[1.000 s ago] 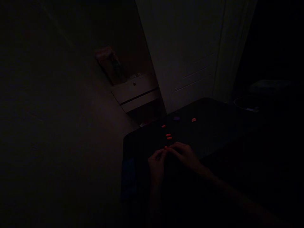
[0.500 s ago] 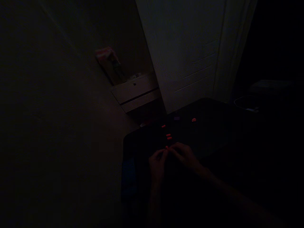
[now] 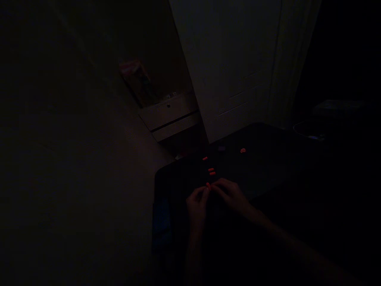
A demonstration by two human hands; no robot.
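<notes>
The scene is very dark. Over a dark table (image 3: 178,178), my left hand (image 3: 197,201) and my right hand (image 3: 231,194) meet at their fingertips. Between them is a small glowing red-orange piece (image 3: 208,186); its exact kind is too dark to make out. Both hands are closed in a pinch on it. Just beyond the fingertips lie two short orange-red bars (image 3: 212,173) side by side, apart from the hands. A third orange bar (image 3: 205,158) rests farther back, and a rounder orange piece (image 3: 243,150) sits to the right.
A dim purplish block (image 3: 222,149) lies near the table's far edge. At the left edge is a dark blue flat item (image 3: 161,222). Behind stand a pale door-like panel (image 3: 232,71) and a drawer unit (image 3: 175,115). A white cable (image 3: 300,126) curves at right.
The small red-orange piece between my fingertips has shifted slightly left and shows more of its length. My hands have barely moved, and the bars on the table stay in place.
</notes>
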